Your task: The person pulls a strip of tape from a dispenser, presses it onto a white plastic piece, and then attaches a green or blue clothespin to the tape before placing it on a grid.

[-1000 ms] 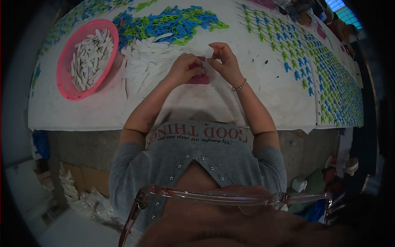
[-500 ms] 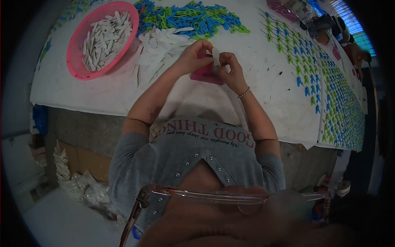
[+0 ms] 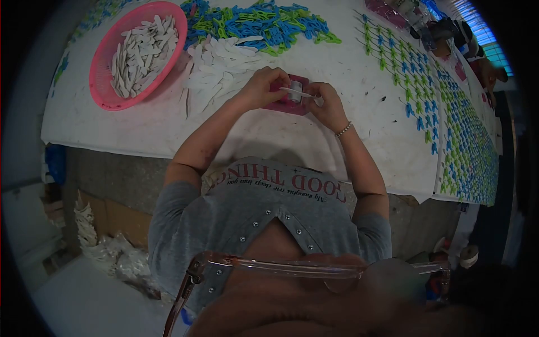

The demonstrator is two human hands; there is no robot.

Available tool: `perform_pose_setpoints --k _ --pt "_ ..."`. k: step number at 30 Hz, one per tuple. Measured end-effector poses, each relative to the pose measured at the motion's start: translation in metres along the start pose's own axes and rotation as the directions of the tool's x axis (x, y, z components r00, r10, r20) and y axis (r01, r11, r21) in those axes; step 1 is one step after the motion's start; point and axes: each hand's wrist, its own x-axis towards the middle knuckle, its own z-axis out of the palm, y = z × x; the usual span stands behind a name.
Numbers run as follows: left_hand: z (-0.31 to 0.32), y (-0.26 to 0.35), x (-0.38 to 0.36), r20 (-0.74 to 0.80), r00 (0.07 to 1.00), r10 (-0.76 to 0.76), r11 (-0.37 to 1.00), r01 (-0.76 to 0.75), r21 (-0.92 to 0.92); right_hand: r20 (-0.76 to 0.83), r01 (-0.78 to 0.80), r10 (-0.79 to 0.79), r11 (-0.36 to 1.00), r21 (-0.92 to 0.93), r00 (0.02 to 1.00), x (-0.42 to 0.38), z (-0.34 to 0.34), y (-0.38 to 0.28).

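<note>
White strip (image 3: 298, 92) spans left hand (image 3: 264, 87) and right hand (image 3: 329, 105), each grip pinched on it.

I'm seeing a slim white strip (image 3: 297, 92), a deep-pink rectangular base (image 3: 290, 108), and plastic clips (image 3: 261, 25) mingling blue and lime-green.

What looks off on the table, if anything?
Small dark bits on the white cloth, between the right hand and the clip rows. They look like stray debris, lying apart from everything else, but are too small to identify.
</note>
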Motion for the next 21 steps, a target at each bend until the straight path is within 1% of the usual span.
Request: perform_pose_setpoints --k 2,3,4,5,8,10,11,12,13,14,15,16,17,18,19,20,21 --pt "0.004 0.005 0.002 -0.008 1.0 0.001 1.0 -0.001 0.031 -0.021 -0.016 0.016 0.999 -0.029 1.0 -0.001 -0.005 -0.003" --pt "0.006 0.005 0.004 -0.014 0.998 0.067 0.991 -0.065 0.118 -0.023 -0.016 0.015 0.999 -0.029 1.0 -0.001 -0.01 -0.003" --pt "0.008 0.006 0.006 -0.016 0.991 0.133 0.97 -0.127 0.206 -0.027 -0.016 0.014 0.997 -0.079 1.0 -0.001 -0.015 -0.005" --pt "0.011 0.007 0.007 -0.017 0.99 0.137 0.969 -0.13 0.209 -0.03 -0.015 0.011 0.992 -0.128 0.999 0.0 -0.02 -0.007" --pt "0.022 0.011 0.013 0.004 0.984 0.177 0.957 -0.173 0.232 -0.042 0.002 -0.008 0.99 -0.142 0.999 0.006 -0.038 -0.023" --pt "0.03 0.012 0.017 -0.011 0.979 0.205 0.973 -0.202 0.111 -0.029 0.007 -0.011 0.99 -0.141 1.0 0.01 -0.048 -0.029" --pt "0.034 0.012 0.018 -0.014 0.977 0.211 0.972 -0.208 0.112 -0.011 0.007 -0.009 0.991 -0.135 1.0 0.012 -0.051 -0.032" --pt "0.037 0.013 0.02 -0.005 0.982 0.188 0.98 -0.187 0.071 -0.013 0.012 -0.014 0.99 -0.141 1.0 0.015 -0.053 -0.035" --pt "0.038 0.014 0.021 0.004 0.986 0.165 0.986 -0.165 0.03 -0.005 -0.01 0.01 0.999 -0.045 1.0 0.017 -0.055 -0.037" --pt "0.038 0.015 0.021 0.0 0.985 0.171 0.985 -0.171 0.032 0.006 -0.033 0.033 0.998 0.052 0.999 0.02 -0.056 -0.038" --pt "0.036 0.016 0.02 -0.047 0.984 0.173 0.985 -0.172 0.024 0.004 -0.028 0.027 0.999 0.046 1.0 0.025 -0.058 -0.036" --pt "0.034 0.016 0.018 -0.094 0.98 0.173 0.985 -0.173 0.016 0.008 -0.061 0.061 0.982 0.18 0.998 0.031 -0.059 -0.03" --pt "0.031 0.016 0.017 -0.096 0.979 0.181 0.984 -0.18 0.017 0.017 -0.094 0.093 0.946 0.311 0.996 0.038 -0.061 -0.023" --pt "0.027 0.014 0.015 -0.115 0.992 0.045 0.992 -0.058 -0.116 0.013 -0.087 0.088 0.948 0.304 0.996 0.045 -0.06 -0.007" --pt "0.023 0.012 0.013 -0.115 0.989 -0.092 0.967 0.061 -0.248 0.013 -0.162 0.164 0.961 0.226 0.986 0.052 -0.056 0.016" --pt "0.021 0.008 0.012 -0.121 0.989 -0.081 0.968 0.049 -0.246 0.005 -0.236 0.237 0.961 0.145 0.971 0.061 -0.051 0.036" --pt "0.02 0.002 0.012 -0.181 0.983 -0.034 0.97 -0.011 -0.242 0.0 -0.225 0.228 0.964 0.139 0.974 0.069 -0.047 0.05"
